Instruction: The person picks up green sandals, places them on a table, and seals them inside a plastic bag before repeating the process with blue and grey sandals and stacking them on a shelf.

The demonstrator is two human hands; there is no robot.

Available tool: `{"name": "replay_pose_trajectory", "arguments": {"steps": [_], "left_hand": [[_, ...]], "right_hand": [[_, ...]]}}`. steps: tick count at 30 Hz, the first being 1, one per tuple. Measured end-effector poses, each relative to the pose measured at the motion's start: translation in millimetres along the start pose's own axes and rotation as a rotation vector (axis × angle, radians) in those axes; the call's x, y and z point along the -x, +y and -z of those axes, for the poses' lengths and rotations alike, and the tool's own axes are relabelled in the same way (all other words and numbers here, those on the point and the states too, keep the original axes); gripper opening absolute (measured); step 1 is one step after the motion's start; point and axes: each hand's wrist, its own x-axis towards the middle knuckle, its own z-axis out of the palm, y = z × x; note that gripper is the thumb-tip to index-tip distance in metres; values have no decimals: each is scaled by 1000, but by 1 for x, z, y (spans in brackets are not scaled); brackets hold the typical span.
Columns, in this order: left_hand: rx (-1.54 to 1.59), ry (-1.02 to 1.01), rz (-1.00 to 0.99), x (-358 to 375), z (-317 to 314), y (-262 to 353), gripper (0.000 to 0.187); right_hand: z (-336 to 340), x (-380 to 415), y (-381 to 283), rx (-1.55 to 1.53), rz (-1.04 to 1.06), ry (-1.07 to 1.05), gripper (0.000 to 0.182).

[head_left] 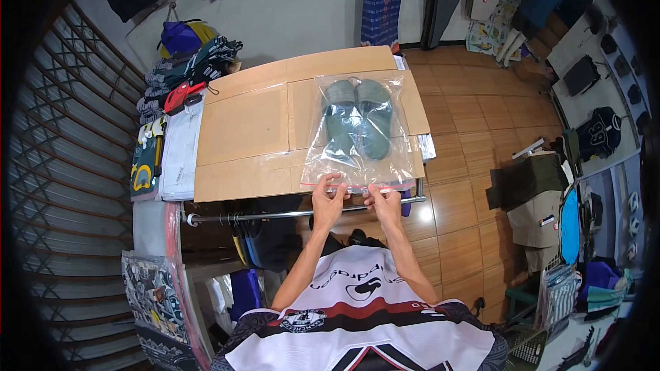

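Note:
A clear plastic bag [313,158] with a red strip along its near edge lies on a flattened cardboard sheet [244,124]. Inside it is a pair of dark green slippers [357,124], side by side. My left hand [328,200] pinches the bag's near edge left of its middle. Just to the right, my right hand [383,205] pinches the same edge, its fingers closed on the strip. The two hands are a short way apart.
A metal rail [289,214] with hangers runs below the cardboard's near edge. Folded clothes [206,62] and a red item [180,96] lie at the left. Wooden-look floor [454,165] is on the right, with clothing racks beyond. A folding metal gate [69,165] stands far left.

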Motion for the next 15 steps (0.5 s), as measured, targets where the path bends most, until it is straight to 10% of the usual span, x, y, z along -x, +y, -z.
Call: {"name": "replay_pose_trajectory", "arguments": {"steps": [15], "left_hand": [[110, 180, 93, -12, 83, 6, 32]], "right_hand": [[67, 5, -9, -102, -25, 288, 22]]}}
